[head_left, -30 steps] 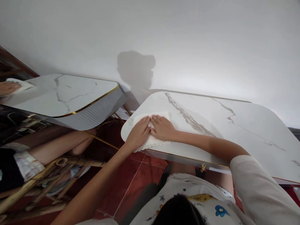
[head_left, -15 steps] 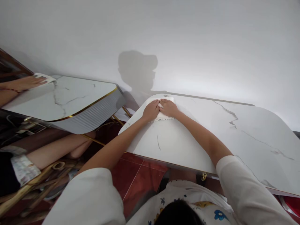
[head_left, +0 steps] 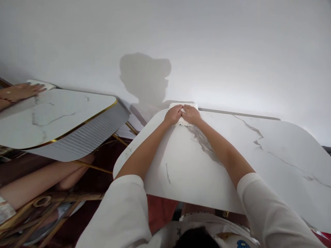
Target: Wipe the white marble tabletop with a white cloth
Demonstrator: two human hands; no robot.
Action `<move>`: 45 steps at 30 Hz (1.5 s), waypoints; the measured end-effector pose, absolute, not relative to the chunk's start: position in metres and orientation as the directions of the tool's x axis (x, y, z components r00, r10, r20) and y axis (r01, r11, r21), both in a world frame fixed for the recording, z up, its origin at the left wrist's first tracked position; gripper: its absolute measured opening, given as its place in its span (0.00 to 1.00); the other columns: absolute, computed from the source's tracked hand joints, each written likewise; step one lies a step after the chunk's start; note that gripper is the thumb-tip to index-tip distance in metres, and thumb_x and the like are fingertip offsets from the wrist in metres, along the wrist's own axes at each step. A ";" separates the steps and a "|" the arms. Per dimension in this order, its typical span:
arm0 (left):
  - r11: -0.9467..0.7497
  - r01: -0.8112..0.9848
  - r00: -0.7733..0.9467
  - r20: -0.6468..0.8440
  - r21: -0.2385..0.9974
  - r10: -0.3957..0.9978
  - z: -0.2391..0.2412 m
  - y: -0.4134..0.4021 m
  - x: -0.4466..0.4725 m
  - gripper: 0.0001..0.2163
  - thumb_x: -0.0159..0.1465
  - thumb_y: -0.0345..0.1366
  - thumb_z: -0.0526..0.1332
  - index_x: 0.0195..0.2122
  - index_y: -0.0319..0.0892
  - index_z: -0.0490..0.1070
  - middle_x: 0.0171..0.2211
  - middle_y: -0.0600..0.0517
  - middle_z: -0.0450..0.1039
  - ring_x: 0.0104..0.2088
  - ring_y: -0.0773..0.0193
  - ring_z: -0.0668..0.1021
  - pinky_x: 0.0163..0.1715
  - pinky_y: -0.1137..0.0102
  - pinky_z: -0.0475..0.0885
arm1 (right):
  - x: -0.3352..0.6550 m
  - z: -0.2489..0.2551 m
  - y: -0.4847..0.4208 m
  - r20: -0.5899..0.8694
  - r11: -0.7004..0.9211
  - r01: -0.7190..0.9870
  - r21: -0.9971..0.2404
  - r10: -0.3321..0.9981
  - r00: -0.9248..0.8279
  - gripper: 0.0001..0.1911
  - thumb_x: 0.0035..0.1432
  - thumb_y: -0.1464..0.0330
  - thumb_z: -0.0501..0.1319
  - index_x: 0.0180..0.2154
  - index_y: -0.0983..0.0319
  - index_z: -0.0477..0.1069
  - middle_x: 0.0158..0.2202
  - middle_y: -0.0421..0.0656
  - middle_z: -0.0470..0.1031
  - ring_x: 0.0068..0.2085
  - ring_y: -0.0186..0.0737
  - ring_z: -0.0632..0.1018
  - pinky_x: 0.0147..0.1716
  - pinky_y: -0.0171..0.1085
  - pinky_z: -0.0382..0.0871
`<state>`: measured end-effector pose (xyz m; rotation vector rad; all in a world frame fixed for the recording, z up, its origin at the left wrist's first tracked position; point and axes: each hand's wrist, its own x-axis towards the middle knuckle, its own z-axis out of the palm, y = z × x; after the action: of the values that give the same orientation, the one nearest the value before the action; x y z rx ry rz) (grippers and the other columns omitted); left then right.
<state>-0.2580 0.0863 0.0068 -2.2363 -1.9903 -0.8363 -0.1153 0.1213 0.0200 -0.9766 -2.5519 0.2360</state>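
Observation:
My left hand point(head_left: 173, 115) and my right hand point(head_left: 191, 114) lie side by side, palms down, pressing a white cloth point(head_left: 183, 121) onto the far edge of a white marble-look table point(head_left: 232, 162), right by the wall. Fingers of both hands curl over the cloth's far side. Most of the cloth is hidden under my hands; only its edges show. Both arms are stretched forward across the tabletop.
A second marble-look table point(head_left: 59, 117) with gold trim and ribbed side stands to the left. Another person's hand point(head_left: 18, 91) rests on a white cloth point(head_left: 41, 83) at its far corner, and that person's legs point(head_left: 43, 179) show below. A white wall point(head_left: 207, 51) runs behind. Gold metal frames sit lower left.
Both my hands have pushed the cloth from the table's near left corner away across the top to its far edge at the wall. The other person's hand has slid along the left table.

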 end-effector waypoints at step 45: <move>-0.110 0.976 0.038 0.347 0.189 0.937 0.003 -0.189 -0.186 0.25 0.66 0.37 0.41 0.60 0.33 0.59 0.61 0.40 0.61 0.62 0.54 0.64 0.62 0.54 0.59 | -0.035 0.014 -0.131 0.409 0.878 0.451 -0.163 0.476 -0.779 0.27 0.63 0.66 0.50 0.58 0.77 0.61 0.62 0.60 0.61 0.62 0.52 0.62 0.61 0.48 0.55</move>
<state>-0.1860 -0.1887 0.0028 -2.1899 -2.0267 -0.5948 -0.0354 -0.1312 0.0143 -0.6778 -2.6009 0.0772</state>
